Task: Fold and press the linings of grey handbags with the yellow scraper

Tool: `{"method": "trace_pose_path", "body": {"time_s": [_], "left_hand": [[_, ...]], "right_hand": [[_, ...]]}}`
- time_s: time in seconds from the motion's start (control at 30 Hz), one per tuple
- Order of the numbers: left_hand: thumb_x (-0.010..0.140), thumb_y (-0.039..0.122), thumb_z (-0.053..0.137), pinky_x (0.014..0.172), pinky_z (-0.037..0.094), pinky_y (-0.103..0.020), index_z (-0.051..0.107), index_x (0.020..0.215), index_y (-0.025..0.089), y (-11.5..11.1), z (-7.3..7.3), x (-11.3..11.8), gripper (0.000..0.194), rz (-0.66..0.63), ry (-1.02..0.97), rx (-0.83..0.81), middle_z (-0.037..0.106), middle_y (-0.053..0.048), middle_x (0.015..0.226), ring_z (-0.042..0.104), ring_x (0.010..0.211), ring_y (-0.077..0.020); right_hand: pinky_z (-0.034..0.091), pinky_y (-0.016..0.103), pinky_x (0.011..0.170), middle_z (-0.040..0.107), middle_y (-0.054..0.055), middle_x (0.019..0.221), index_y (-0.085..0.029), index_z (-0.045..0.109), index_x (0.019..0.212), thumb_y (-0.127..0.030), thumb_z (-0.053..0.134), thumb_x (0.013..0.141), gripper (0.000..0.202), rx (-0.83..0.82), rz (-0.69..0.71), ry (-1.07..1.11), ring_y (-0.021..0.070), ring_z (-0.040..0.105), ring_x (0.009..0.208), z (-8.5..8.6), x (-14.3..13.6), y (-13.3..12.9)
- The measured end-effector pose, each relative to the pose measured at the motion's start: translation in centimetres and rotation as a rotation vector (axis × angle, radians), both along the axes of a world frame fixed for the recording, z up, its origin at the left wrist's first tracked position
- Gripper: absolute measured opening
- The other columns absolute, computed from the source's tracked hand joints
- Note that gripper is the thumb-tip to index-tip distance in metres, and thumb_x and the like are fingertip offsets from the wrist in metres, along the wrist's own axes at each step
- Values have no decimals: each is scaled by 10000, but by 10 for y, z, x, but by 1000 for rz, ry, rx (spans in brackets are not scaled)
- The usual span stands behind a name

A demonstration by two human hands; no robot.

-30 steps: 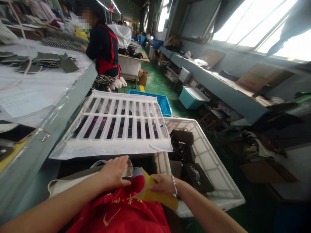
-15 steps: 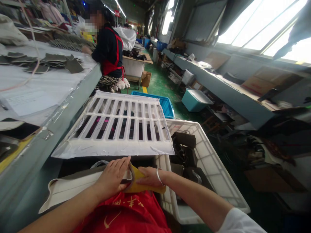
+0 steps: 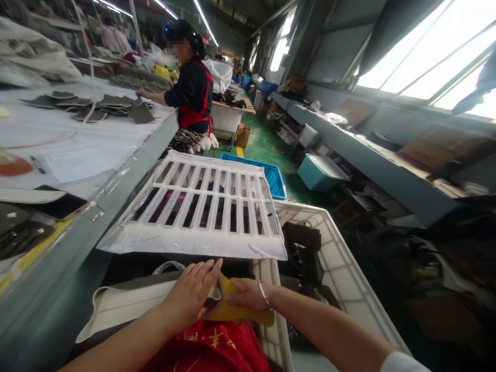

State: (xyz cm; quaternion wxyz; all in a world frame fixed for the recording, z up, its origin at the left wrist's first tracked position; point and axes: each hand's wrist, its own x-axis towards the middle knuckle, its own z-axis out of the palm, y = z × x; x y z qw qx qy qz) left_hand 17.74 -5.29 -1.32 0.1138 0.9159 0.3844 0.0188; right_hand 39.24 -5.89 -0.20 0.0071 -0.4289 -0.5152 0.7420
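A dark piece with a pale, cream-coloured inner side (image 3: pixel 135 305) lies across my lap area, its right end curled. My left hand (image 3: pixel 197 287) is wrapped over that curled end. Beside it my right hand (image 3: pixel 248 294), with a silver bangle at the wrist, grips a yellow sheet (image 3: pixel 248 314) whose left end meets the curled end. The fingertips of my left hand point up and to the right. Just beyond both hands is a white slatted rack (image 3: pixel 201 243).
A white crate (image 3: pixel 344 253) with dark items stands at the right. Farther off are a blue bin (image 3: pixel 277 178) and a teal box (image 3: pixel 320 173). The table edge (image 3: pixel 127 165) runs along the left; a person in a red apron (image 3: pixel 196 98) works there.
The whole scene has shifted slightly right and down as the camera turned. Both hands keep their hold. The person's arm now reaches farther over the table.
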Motion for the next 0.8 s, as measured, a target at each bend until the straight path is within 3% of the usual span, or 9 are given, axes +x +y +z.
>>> {"method": "trace_pose_path", "body": {"time_s": [0.3,0.5,0.63,0.8], "left_hand": [[594,95,478,1051,256,-475,234,1381,156,-2,-10,-19,825,-105,-71,112,291,-148,1446,282,1308,-288],[628,111,504,1056,248,-483,550,1028,223,-1,9,-25,418,-130,-204,-22,282,-101,1454,267,1315,-280],[652,107,488,1070,225,-476,570,945,237,3,16,-24,332,-150,-189,-138,268,-63,1463,237,1330,-260],[809,235,447,1052,255,-490,578,851,217,6,10,-20,139,-100,-173,-127,314,-78,1441,296,1299,-259]], "right_hand": [[466,210,481,540,-8,567,-133,526,901,-319,480,877,194,-97,-121,219,104,541,446,-15,-3,-8],[479,204,509,516,-30,503,-142,521,860,-236,418,908,147,-164,-118,140,99,547,448,-10,-4,-6],[479,206,518,518,-28,507,-136,527,836,-239,408,912,175,-167,-124,149,91,536,435,-8,-4,-6],[460,200,484,530,-16,508,-114,547,834,-253,400,913,217,-188,-110,209,82,507,393,-13,-4,-6]]}}
